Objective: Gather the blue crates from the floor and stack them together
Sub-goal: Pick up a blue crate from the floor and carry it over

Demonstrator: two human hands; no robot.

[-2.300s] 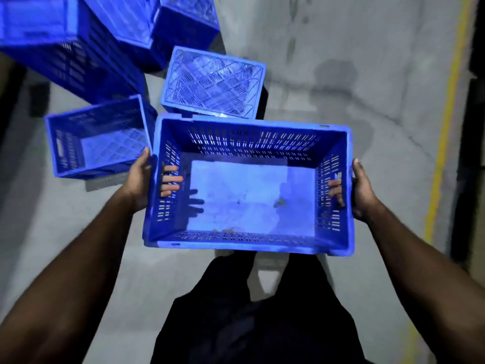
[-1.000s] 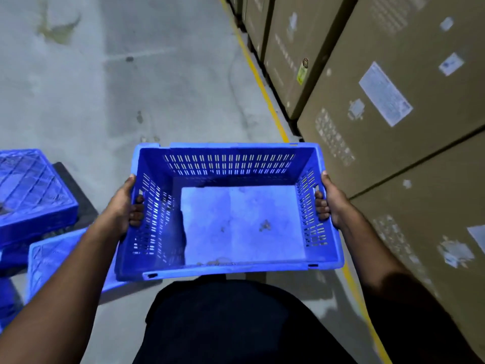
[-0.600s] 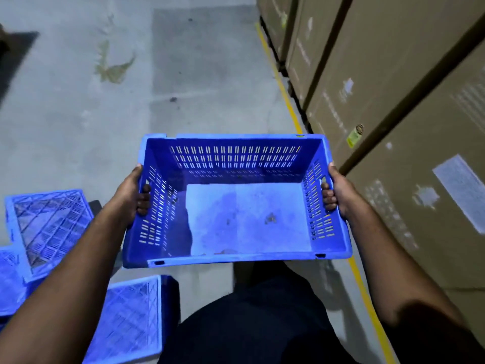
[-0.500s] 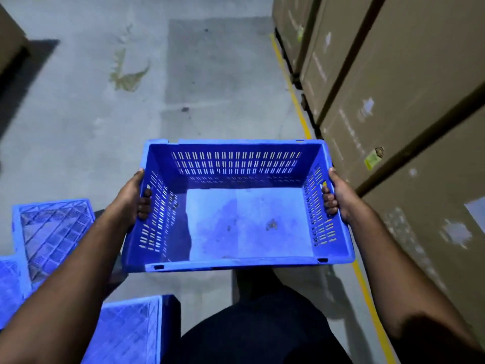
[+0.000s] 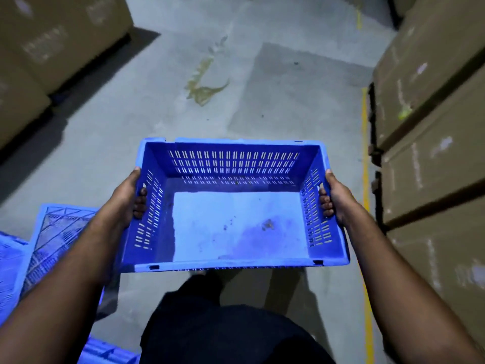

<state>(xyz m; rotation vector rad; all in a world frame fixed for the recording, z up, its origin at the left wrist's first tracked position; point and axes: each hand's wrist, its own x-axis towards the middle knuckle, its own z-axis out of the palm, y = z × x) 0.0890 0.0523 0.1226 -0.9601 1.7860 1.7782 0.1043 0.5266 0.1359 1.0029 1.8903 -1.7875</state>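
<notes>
I carry an empty blue slotted crate (image 5: 236, 227) upright in front of my waist, above the concrete floor. My left hand (image 5: 126, 198) grips its left end wall, fingers hooked through the handle slot. My right hand (image 5: 334, 198) grips the right end wall the same way. A few crumbs of dirt lie on the crate's pale bottom. More blue crates (image 5: 52, 240) lie upturned on the floor at the lower left, partly hidden by my left arm.
Tall brown cartons (image 5: 430, 153) line the right side behind a yellow floor line (image 5: 364, 179). Other cartons (image 5: 47, 48) stand at the upper left. Grey concrete floor (image 5: 210, 61) with a yellowish stain stretches ahead between them.
The view has swung from the pile of crates toward the open aisle. The crate stays held in both hands, and the floor crates have slid to the lower left edge.
</notes>
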